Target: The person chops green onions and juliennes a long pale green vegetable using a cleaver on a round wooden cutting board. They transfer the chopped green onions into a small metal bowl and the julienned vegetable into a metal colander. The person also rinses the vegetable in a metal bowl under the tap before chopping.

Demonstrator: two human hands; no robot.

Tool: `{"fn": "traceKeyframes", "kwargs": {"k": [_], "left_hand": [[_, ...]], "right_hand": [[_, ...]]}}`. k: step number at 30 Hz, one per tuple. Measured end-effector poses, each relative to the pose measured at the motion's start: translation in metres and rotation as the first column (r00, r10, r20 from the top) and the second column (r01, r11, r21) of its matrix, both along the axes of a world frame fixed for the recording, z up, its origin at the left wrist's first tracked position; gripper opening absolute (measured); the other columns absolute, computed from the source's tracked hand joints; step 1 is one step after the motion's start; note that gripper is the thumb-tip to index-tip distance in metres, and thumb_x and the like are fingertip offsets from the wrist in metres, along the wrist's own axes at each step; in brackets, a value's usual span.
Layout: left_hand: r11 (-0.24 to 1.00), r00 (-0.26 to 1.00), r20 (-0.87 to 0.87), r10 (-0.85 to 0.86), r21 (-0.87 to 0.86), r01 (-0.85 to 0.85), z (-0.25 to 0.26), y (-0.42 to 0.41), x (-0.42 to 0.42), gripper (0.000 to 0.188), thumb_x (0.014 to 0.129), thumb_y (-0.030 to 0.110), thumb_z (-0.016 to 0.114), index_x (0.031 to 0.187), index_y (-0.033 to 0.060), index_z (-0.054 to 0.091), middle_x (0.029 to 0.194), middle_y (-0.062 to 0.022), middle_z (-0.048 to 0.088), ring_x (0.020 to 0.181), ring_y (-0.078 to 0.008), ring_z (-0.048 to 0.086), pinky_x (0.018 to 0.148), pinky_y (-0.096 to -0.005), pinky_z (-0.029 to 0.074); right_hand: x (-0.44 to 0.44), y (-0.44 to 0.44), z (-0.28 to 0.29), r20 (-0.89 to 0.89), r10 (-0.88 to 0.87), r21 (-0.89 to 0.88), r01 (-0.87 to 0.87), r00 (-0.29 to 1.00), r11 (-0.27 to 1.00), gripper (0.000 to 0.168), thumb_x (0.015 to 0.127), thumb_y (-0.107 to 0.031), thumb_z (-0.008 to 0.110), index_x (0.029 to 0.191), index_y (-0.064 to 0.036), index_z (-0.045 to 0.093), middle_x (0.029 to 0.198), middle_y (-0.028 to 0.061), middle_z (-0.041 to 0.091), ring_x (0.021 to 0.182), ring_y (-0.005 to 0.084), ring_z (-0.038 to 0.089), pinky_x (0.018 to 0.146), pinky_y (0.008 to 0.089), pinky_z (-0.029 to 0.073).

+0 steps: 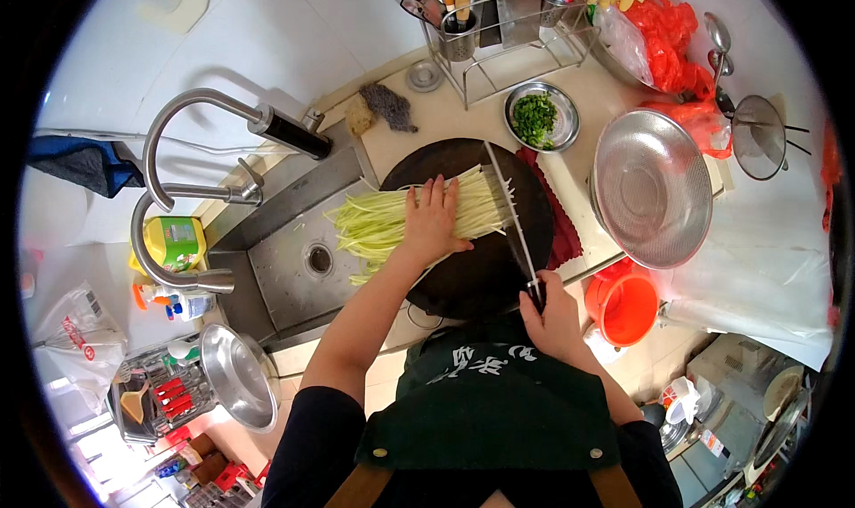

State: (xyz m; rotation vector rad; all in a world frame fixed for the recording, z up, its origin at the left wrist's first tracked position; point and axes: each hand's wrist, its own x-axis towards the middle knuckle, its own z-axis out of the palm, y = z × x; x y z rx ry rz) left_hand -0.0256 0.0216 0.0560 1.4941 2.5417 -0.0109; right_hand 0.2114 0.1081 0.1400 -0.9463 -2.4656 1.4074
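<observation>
A bunch of long, pale yellow-green stalks [371, 224] lies across a round, dark chopping board [461, 281], its loose ends hanging over the sink. My left hand [432, 221] presses flat on the bunch, fingers pointing away from me. In my right hand [553, 314] is the black handle of a kitchen cleaver [511, 207]. Its blade stands on edge at the right end of the stalks, seen mostly along the spine. A few small cut pieces [511, 191] show just past the blade. Under the board's right side sticks out a dark red cloth [564, 234].
The steel sink [267, 307] with a curved faucet [194, 97] is at left. Behind the board stand a plate [568, 131] of chopped greens and a wire knife rack [467, 74]. A mesh colander [651, 187] stands at right, above an orange bucket [624, 311].
</observation>
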Motion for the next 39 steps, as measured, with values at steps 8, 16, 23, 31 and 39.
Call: {"fn": "traceKeyframes", "kwargs": {"k": [8, 16, 23, 31, 39], "left_hand": [[1.0, 1.0, 0.02, 0.016, 0.014, -0.016, -0.003, -0.001, -0.001, 0.123, 0.051, 0.06, 0.079, 0.144, 0.0044, 0.021, 0.143, -0.0189, 0.031, 0.131, -0.0353, 0.03, 0.107, -0.0542, 0.02], [1.0, 1.0, 0.004, -0.003, 0.015, 0.003, -0.005, -0.003, -0.002, 0.124, 0.052, 0.064, 0.076, 0.143, 0.0022, 0.021, 0.144, -0.0188, 0.03, 0.132, -0.0353, 0.03, 0.107, -0.0542, 0.02], [1.0, 1.0, 0.016, -0.009, 0.029, 0.008, -0.009, -0.002, -0.004, 0.122, 0.051, 0.063, 0.077, 0.142, 0.0017, 0.023, 0.144, -0.0177, 0.03, 0.131, -0.0348, 0.032, 0.106, -0.0544, 0.021], [0.994, 0.995, 0.054, -0.08, 0.082, 0.076, -0.005, -0.004, -0.008, 0.121, 0.051, 0.059, 0.079, 0.142, 0.0, 0.024, 0.145, -0.0154, 0.031, 0.131, -0.0336, 0.033, 0.107, -0.0513, 0.022], [0.988, 0.984, 0.103, -0.143, 0.079, 0.135, -0.003, -0.002, -0.014, 0.123, 0.052, 0.057, 0.079, 0.142, -0.0031, 0.022, 0.146, -0.0176, 0.028, 0.131, -0.0342, 0.032, 0.11, -0.0464, 0.022]], "right_hand": [[-0.01, -0.012, -0.019, 0.081, 0.056, 0.046, -0.06, 0.995, 0.997, 0.037, 0.085, -0.016, 0.057, 0.113, 0.002, 0.041, 0.075, 0.0233, 0.06, 0.066, 0.0422, 0.06, 0.059, 0.0487, 0.047], [-0.028, -0.015, -0.015, 0.145, 0.068, 0.285, -0.107, 0.987, 0.952, 0.034, 0.088, -0.019, 0.053, 0.11, 0.004, 0.041, 0.08, 0.0234, 0.06, 0.064, 0.0424, 0.06, 0.058, 0.0486, 0.048], [-0.046, -0.013, -0.009, 0.382, 0.057, 0.35, -0.201, 0.923, 0.915, 0.026, 0.092, -0.027, 0.05, 0.088, -0.001, 0.044, 0.074, 0.0195, 0.059, 0.058, 0.0381, 0.06, 0.051, 0.046, 0.048], [-0.043, -0.017, -0.019, 0.405, 0.052, 0.382, -0.221, 0.913, 0.897, 0.026, 0.092, -0.027, 0.051, 0.087, -0.003, 0.044, 0.071, 0.0171, 0.059, 0.055, 0.0357, 0.06, 0.049, 0.0442, 0.049], [-0.043, -0.023, -0.018, 0.414, 0.058, 0.389, -0.234, 0.908, 0.891, 0.025, 0.091, -0.026, 0.052, 0.088, -0.003, 0.044, 0.073, 0.0168, 0.059, 0.056, 0.0355, 0.061, 0.048, 0.044, 0.049]]}}
